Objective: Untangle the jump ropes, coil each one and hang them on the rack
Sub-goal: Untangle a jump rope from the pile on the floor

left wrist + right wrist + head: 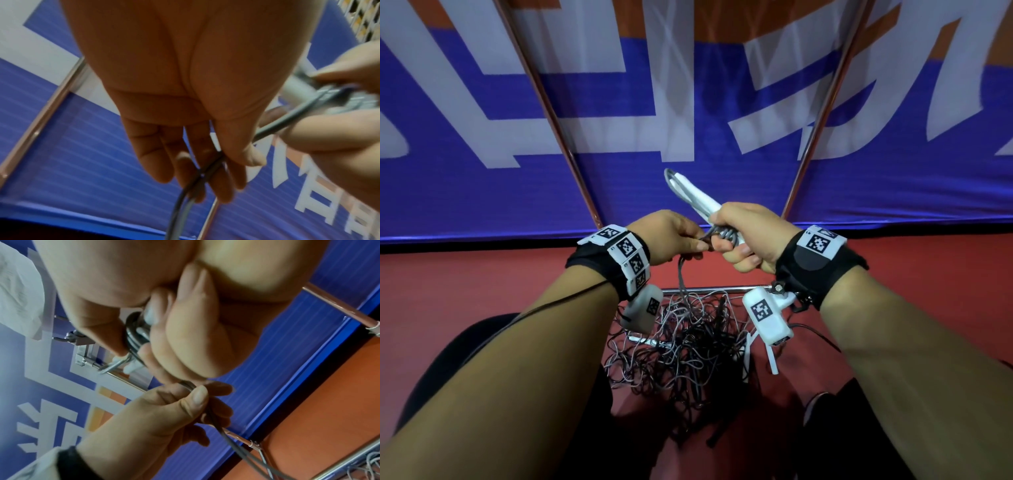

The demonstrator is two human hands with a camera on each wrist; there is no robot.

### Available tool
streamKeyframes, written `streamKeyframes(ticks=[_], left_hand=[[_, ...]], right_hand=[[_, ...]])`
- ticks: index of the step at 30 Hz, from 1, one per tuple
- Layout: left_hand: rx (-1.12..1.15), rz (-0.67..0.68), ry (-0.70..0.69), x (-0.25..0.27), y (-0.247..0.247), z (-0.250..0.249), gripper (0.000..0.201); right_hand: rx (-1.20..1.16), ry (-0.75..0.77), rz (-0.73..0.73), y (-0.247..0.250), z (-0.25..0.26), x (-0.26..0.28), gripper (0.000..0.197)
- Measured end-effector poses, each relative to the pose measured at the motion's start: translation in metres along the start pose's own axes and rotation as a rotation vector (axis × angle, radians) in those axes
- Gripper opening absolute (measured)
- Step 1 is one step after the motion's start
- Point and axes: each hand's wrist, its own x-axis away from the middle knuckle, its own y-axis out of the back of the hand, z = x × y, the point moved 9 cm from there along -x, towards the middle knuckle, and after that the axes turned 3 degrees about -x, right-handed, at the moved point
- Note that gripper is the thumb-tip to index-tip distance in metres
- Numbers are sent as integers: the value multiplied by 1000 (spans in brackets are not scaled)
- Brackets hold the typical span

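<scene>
My right hand [743,236] grips a jump rope's white handles [697,193] with grey cord wound round them [726,235]; the handles stick out up and left of the fist. In the right wrist view the wound cord [133,337] sits between thumb and curled fingers. My left hand [681,240] pinches the grey cord [207,168] close beside the right fist. From there the loose cord [682,277] hangs down into a tangled pile of grey and black jump ropes [688,353] on the floor. The rack's two copper-coloured poles [544,102] rise behind my hands.
A chrome bar [715,290] of the rack's base runs across just below my hands, above the tangle. White handles [772,359] lie in the pile at the right. A blue banner [482,192] hangs behind, over a red floor [928,260]. My shoe [822,411] stands near the pile.
</scene>
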Motion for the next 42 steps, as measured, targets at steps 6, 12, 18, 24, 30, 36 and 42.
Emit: streamKeyframes(ticks=[6,12,18,24,30,36,42], left_hand=[[235,-126,-73,-2,27,3,6],[240,-92,-144,10,33,-16,10],[-98,-201,-101,10,29,-26,11],[-331,-223,-250,9,13,-54,8],[-390,-196,-227,1,2,-46,16],[-383,-249,-12,-8,-3,-27,34],[-240,-299,22,-4,0,-25,30]], right_hand=[[195,-76,193,-16,-10,12,16],[317,-247,274,-12,-34,19,18],[672,-244,109,2,-40,2,20],[933,-118,-213,28,-25,-12,53],[835,-79,-423,52,-12,-13,44],[429,12,-403,44,-14,-24,30],[89,67,-352,34,-9,-20,20]])
